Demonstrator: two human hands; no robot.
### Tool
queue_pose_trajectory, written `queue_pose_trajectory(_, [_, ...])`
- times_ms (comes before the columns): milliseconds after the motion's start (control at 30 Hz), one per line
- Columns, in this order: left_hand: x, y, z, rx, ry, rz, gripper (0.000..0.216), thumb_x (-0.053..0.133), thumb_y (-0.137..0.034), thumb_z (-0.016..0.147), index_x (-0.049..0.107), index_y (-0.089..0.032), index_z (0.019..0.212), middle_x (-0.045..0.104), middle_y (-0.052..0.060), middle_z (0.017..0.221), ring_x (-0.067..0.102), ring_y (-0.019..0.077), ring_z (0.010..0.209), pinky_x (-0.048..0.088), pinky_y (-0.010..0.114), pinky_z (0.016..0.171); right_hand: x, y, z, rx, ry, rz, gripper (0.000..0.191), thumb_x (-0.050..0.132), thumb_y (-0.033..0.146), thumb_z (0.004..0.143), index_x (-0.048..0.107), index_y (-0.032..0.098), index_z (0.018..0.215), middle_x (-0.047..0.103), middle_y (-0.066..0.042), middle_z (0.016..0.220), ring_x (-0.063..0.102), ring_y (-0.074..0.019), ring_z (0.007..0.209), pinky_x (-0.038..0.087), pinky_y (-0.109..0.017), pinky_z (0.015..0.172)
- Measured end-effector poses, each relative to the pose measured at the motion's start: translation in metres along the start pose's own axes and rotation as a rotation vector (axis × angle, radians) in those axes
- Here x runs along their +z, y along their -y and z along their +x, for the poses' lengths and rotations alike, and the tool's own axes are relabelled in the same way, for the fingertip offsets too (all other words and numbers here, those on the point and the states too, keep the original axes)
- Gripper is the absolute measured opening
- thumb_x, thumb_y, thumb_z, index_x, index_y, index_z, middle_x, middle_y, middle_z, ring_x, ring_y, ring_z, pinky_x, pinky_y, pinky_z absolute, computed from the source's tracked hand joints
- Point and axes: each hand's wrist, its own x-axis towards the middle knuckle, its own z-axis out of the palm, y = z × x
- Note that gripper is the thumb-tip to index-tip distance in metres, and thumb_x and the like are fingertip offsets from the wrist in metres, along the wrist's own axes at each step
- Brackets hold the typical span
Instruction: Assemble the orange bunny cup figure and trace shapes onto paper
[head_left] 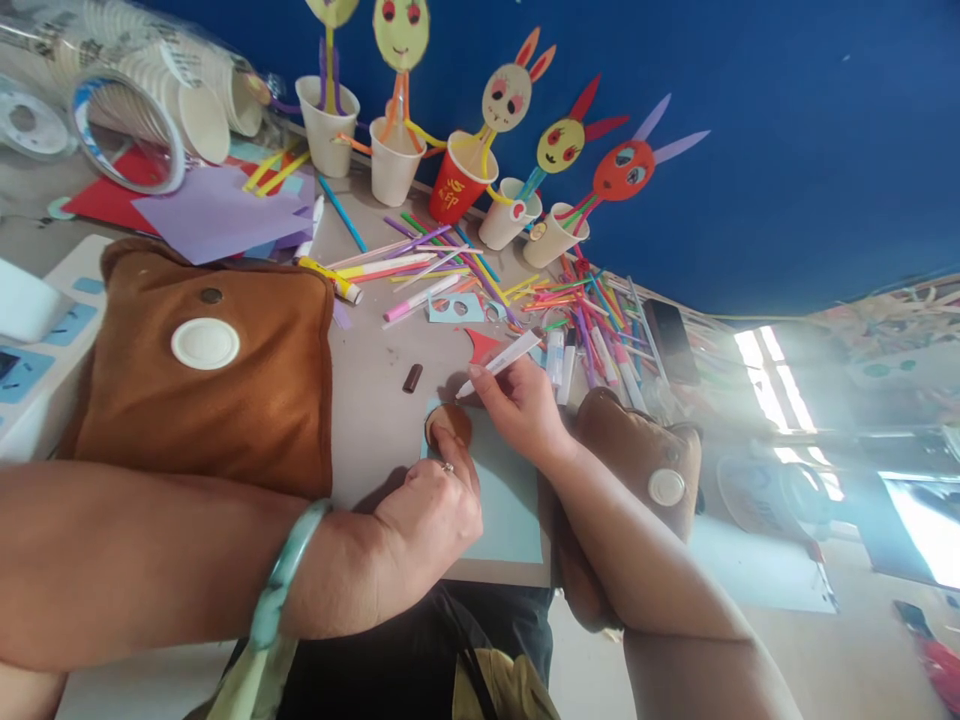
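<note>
Closest to us is our left forearm (165, 560), green bangle (289, 570) on. Our left hand (427, 515) has fingers down on a brown disc (460, 420); can't tell if it's gripping. Our right hand (529, 410) pinches a white marker (504, 364), slanting down-left, tip just beside the disc's far edge. So the disc's left of our right hand, over pale blue paper (506, 490) on the tabletop (367, 410).

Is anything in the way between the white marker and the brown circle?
Nothing visible stands between the white marker in the right hand and the far edge of the brown circle. The left hand covers only part of the circle's near side.
</note>
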Motion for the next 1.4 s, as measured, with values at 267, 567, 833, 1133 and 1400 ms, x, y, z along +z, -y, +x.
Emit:
queue_pose_trajectory(267, [-0.002,-0.002,0.002,-0.034,0.003,-0.026,0.042,0.057,0.003,0.076,0.073,0.005,0.115,0.067,0.038,0.111,0.075,0.0283,0.067,0.049,0.026,0.046,0.007,0.0,-0.001,-0.107,0.082,0.04,0.04,0.055,0.059,0.095,0.057,0.02,0.089,0.065,-0.002,0.074,0.058,-0.0145,0.063,0.047,-0.028,0.06])
queue_pose_trajectory(567, [-0.003,-0.001,0.001,-0.029,-0.006,0.031,0.043,0.055,0.002,0.075,0.075,0.001,0.114,0.07,0.034,0.11,0.074,0.0267,0.065,0.045,0.026,0.045,0.007,0.001,0.0,-0.125,0.103,-0.026,0.037,0.054,0.056,0.096,0.057,0.02,0.089,0.066,-0.003,0.079,0.058,-0.0147,0.067,0.046,-0.027,0.062])
queue_pose_trajectory(833, [-0.01,-0.005,0.003,-0.084,0.085,0.034,0.045,0.053,0.004,0.08,0.073,-0.004,0.12,0.066,0.035,0.116,0.075,0.0254,0.068,0.049,0.027,0.051,0.003,0.001,0.001,-0.06,0.082,-0.033,0.039,0.055,0.058,0.095,0.056,0.02,0.087,0.063,-0.001,0.069,0.054,-0.0132,0.06,0.044,-0.026,0.058])
queue_pose_trajectory(1133, [0.002,-0.001,0.001,-0.013,0.078,-0.077,0.051,0.039,0.01,0.08,0.068,0.007,0.122,0.067,0.035,0.116,0.073,0.0195,0.061,0.047,0.02,0.048,0.0,-0.002,0.001,0.003,0.06,-0.033,0.027,0.057,0.047,0.093,0.056,0.02,0.089,0.066,-0.002,0.07,0.059,-0.0151,0.06,0.046,-0.028,0.057])
queue_pose_trajectory(1400, [-0.005,0.002,0.001,0.005,0.047,-0.077,0.052,0.036,0.009,0.081,0.069,0.006,0.121,0.067,0.034,0.117,0.077,0.0251,0.076,0.047,0.019,0.048,-0.001,0.002,0.001,0.009,0.02,-0.077,0.018,0.058,0.037,0.09,0.056,0.02,0.084,0.061,0.001,0.062,0.052,-0.0124,0.054,0.041,-0.026,0.052])
